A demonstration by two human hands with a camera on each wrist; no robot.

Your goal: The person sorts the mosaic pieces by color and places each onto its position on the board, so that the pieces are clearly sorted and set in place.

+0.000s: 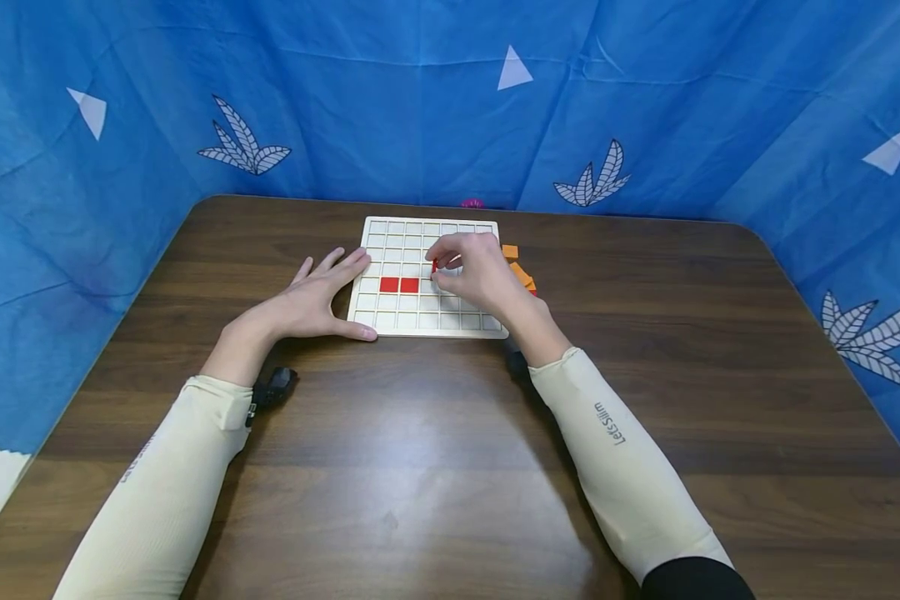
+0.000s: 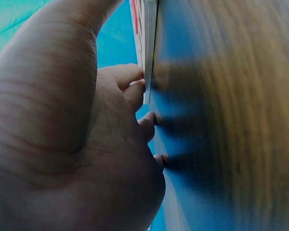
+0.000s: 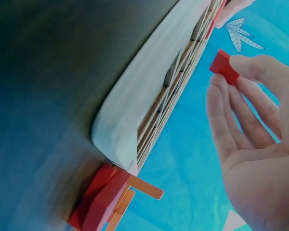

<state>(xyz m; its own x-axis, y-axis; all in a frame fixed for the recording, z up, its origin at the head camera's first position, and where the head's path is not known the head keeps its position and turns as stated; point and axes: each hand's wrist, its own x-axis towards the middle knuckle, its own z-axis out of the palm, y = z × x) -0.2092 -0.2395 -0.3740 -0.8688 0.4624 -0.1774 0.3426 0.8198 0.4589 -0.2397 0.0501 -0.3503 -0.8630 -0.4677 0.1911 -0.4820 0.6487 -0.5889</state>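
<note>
A white grid board (image 1: 429, 323) lies flat on the table, two red square tiles (image 1: 400, 285) side by side in its cells. Between thumb and fingers my right hand (image 1: 474, 268) pinches another red tile (image 3: 224, 67), held over the middle of the board. With fingers spread, my left hand (image 1: 311, 298) rests along the board's left edge, its thumb at the near left corner. In the left wrist view the fingertips (image 2: 135, 74) meet the side of the board.
Orange tiles (image 1: 521, 273) and red tiles (image 3: 100, 197) lie in a loose pile off the board's right edge, partly behind my right hand. The brown wooden table (image 1: 405, 467) ends at a blue patterned cloth (image 1: 360, 108) behind and at the sides.
</note>
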